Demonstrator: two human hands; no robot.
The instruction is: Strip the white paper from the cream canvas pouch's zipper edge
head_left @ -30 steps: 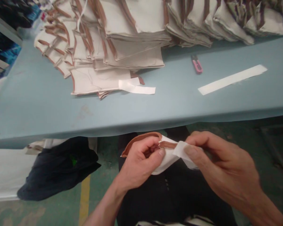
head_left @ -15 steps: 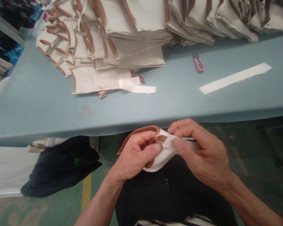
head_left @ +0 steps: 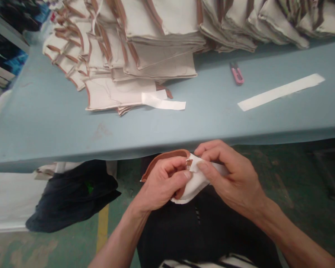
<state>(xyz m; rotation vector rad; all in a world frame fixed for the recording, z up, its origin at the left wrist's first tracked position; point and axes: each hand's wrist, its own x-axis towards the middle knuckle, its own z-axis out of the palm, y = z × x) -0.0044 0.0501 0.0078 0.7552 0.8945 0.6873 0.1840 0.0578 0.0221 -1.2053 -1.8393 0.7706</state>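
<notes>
The left hand [head_left: 161, 183], at lower centre, has its thumb and forefinger pinched on a pale, brown-edged piece [head_left: 190, 189]. The right hand [head_left: 231, 172], just beside it, is closed on the piece's other end, its thumb pressing a white tab [head_left: 194, 164] against the fabric; what its curled fingers hold behind is hidden. The piece hangs in front of the table [head_left: 58, 130], over dark clothing [head_left: 212, 227]. It looks light and soft, likely to fold or slip out of line rather than break; the thicker brown edge should give the firmest hold, while the thin tab probably creases easily. Beyond, loose strips [head_left: 171, 105] lie at centre, pink snips [head_left: 238, 75] and a long strip [head_left: 280, 93] upper right, and stacked pieces [head_left: 167, 59] along the top.
</notes>
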